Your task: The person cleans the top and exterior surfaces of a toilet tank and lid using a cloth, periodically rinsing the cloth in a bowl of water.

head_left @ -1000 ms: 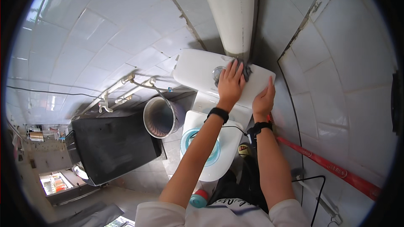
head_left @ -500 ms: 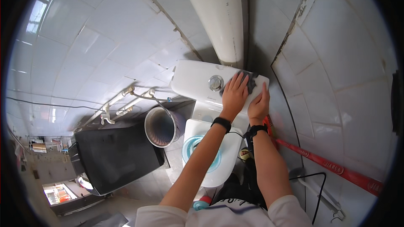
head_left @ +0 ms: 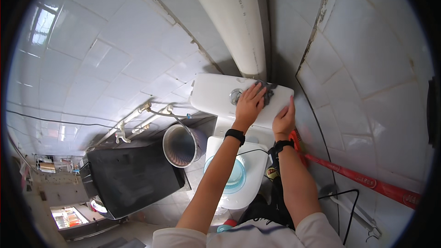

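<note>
My left hand (head_left: 249,104) lies palm-down on the white toilet tank lid (head_left: 211,93), pressing a grey cloth (head_left: 268,90) that pokes out past the fingertips. The round flush button (head_left: 235,96) shows just left of that hand. My right hand (head_left: 285,118) rests flat against the lid's right front edge, holding nothing. Both wrists wear black bands. Below the forearms is the white toilet bowl (head_left: 242,184) with blue water.
A thick white pipe (head_left: 232,23) runs up the tiled wall behind the tank. A round bin (head_left: 180,145) and a black box (head_left: 131,180) stand on the left. A red-handled tool (head_left: 363,178) and a black cable (head_left: 350,204) lie to the right.
My left hand has slid the cloth to the right, uncovering the flush button. My right hand has shifted a little closer to it along the lid's edge.
</note>
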`<state>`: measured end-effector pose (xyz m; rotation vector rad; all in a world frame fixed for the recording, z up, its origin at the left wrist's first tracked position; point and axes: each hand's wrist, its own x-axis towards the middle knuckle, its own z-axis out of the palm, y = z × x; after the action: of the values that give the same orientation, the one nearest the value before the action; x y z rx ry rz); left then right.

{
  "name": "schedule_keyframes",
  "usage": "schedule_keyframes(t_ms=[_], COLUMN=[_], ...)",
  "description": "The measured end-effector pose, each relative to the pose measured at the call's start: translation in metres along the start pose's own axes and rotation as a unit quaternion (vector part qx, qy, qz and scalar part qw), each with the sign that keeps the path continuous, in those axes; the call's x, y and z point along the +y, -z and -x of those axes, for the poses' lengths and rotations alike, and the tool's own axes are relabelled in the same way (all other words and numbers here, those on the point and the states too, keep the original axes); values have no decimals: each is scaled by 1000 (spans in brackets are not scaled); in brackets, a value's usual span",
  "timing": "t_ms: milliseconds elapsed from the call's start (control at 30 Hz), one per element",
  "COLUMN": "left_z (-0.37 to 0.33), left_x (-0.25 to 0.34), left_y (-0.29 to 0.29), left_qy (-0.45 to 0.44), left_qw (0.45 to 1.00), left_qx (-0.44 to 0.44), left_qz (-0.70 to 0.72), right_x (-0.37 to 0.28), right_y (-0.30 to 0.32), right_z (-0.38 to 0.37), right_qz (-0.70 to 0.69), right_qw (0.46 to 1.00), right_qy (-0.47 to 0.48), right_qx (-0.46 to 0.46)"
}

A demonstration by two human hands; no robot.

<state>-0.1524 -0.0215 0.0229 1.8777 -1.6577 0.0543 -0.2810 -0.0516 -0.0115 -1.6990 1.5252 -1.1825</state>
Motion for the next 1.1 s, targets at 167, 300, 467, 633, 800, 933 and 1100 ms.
schedule_keyframes(t_ms=[167, 300, 467, 633, 800, 933, 1100], left_z=[20, 43, 72, 51, 68, 98, 87], left_x=[41, 38, -59, -123, -84, 5, -26], left_y=[-31, -25, 21, 55, 24, -5, 4], left_qy=[95, 43, 46, 208, 206, 169, 188], left_qw=[989, 997, 984, 933, 945, 977, 967], left_qx=[87, 63, 148, 212, 214, 129, 172], left_qz=[-74, -27, -82, -201, -135, -26, -16], right_x=[9, 8, 5, 1, 4, 12, 8], right_y=[-4, 3, 2, 2, -2, -2, 0], right_z=[-1, -2, -2, 1, 0, -1, -1], right_qz=[1, 1, -10, -14, -7, -14, -19], right_qw=[1000, 1000, 999, 999, 999, 999, 999], right_qy=[16, 7, 30, 33, 44, 38, 35], right_qx=[6, -8, 5, 11, 16, 16, 11])
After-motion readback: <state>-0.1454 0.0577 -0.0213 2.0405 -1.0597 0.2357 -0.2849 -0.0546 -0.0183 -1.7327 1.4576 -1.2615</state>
